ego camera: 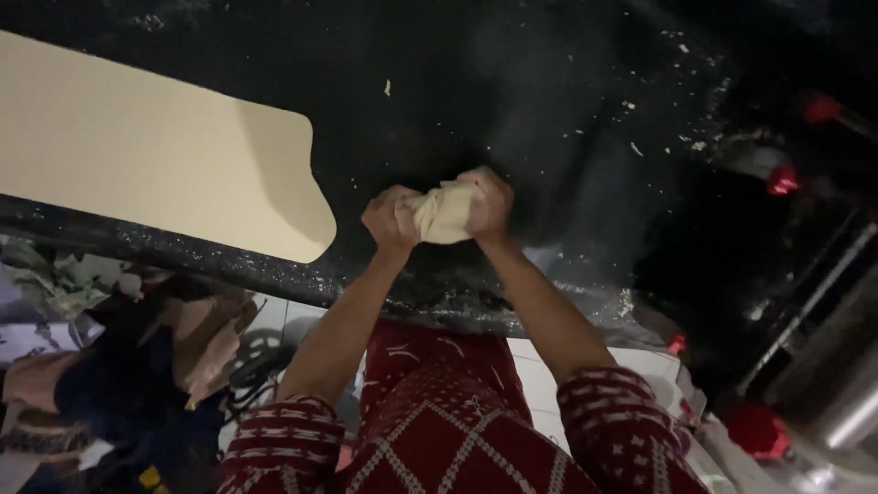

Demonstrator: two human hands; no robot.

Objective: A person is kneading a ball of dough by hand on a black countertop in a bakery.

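Both hands meet at the middle of the view over a black counter (pixel 549 110): the left hand (pixel 389 220) is closed in a fist on one end of a pale lump of dough (pixel 444 215), and the right hand (pixel 489 203) is clenched on the other end, so the dough is stretched and bunched between them, above the dark surface near its front edge. The dough looks soft and creased, cream in colour, with folds where the fingers dig in.

At 9 to 10 o'clock from the hands lies a flat cream board (pixel 155 155) with rounded corners, smooth and matt, resting on the counter and reaching close to the left hand without touching it. The counter is glossy and dark, dusted with a film of flour and scattered white crumbs (pixel 681 137), thickest toward 1 to 2 o'clock and along the front rim at 6 o'clock.

At 2 to 3 o'clock sit small red knobs (pixel 784 180) on a dim metal fitting. At 8 o'clock, below the counter edge, is a heap of crumpled cloth and paper (pixel 110 348). At 6 o'clock the red patterned sleeves (pixel 283 439) and a white tiled floor (pixel 540 370) show.
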